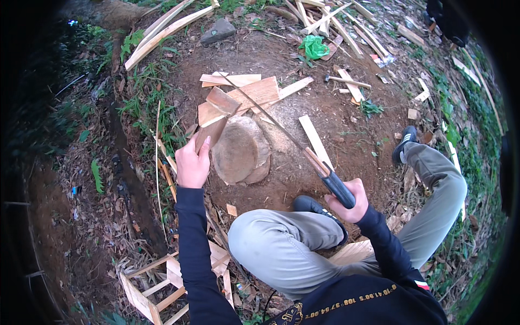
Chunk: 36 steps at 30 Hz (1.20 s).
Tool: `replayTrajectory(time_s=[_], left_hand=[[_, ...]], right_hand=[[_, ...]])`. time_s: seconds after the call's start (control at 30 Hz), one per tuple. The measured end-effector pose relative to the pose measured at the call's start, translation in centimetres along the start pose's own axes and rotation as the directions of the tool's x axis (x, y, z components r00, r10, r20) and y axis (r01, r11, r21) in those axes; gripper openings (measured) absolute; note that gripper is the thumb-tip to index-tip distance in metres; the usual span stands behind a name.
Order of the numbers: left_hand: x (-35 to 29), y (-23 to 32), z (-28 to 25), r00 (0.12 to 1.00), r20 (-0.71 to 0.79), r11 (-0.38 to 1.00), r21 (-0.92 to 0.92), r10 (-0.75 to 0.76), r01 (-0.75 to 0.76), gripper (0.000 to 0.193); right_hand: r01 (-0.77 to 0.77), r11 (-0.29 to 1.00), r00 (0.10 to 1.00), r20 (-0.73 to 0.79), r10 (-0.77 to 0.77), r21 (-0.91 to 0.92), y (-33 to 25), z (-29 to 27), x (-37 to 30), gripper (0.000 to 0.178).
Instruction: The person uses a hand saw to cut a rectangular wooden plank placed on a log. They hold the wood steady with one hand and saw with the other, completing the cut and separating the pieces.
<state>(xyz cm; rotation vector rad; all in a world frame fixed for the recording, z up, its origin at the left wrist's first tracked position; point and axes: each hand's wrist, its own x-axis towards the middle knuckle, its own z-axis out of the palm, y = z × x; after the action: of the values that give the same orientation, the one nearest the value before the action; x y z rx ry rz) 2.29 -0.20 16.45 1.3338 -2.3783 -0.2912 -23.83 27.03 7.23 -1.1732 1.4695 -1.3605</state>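
Observation:
My left hand (193, 164) grips the lower end of a short brown board (212, 131), thumb along its face. The board leans at the left rim of a round tree stump (238, 151). Another short wood piece (222, 101) meets its upper end; whether the two are joined I cannot tell. My right hand (349, 201) is closed round the black handle of a machete (337, 186). Its long, thin blade slants up and left, passing above the stump and across a wide plank (262, 91) lying behind it.
Sawdust and a pale wood strip (316, 142) lie right of the stump. A hammer (348, 82), a green plastic bag (313, 47) and a grey rock (218, 31) are farther back. A slatted wooden frame (157, 290) rests at lower left. My bent legs are close by.

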Motion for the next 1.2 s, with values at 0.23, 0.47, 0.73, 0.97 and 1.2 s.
replayTrajectory(time_s=[0.23, 0.47, 0.73, 0.97, 1.2], left_hand=[[0.9, -0.7, 0.6, 0.994, 0.091, 0.997, 0.037, -0.065, 0.062, 0.029], [2.5, -0.3, 1.6, 0.981, 0.016, 0.979, 0.054, -0.195, 0.194, 0.03], [2.5, -0.7, 2.1, 0.941, -0.099, 0.939, 0.084, -0.325, 0.333, 0.03], [2.6, -1.1, 2.5, 0.913, -0.127, 0.91, 0.102, -0.388, 0.401, 0.028], [1.5, -2.2, 2.8, 0.927, -0.187, 0.942, 0.023, -0.324, 0.334, 0.028]], right_hand=[[0.035, 0.997, 0.998, 0.047, -0.039, 0.071, -1.7, 2.5, -0.7, 0.007], [0.058, 0.996, 0.995, 0.073, -0.063, 0.074, -2.1, 4.4, -0.1, 0.008], [0.076, 0.994, 0.988, 0.128, -0.085, 0.077, -3.3, 6.8, 1.9, 0.007], [0.062, 0.994, 0.982, 0.173, -0.077, 0.091, -2.2, 8.7, 3.9, 0.011], [0.044, 0.996, 0.973, 0.223, -0.06, 0.075, -2.2, 7.6, 3.2, 0.011]])
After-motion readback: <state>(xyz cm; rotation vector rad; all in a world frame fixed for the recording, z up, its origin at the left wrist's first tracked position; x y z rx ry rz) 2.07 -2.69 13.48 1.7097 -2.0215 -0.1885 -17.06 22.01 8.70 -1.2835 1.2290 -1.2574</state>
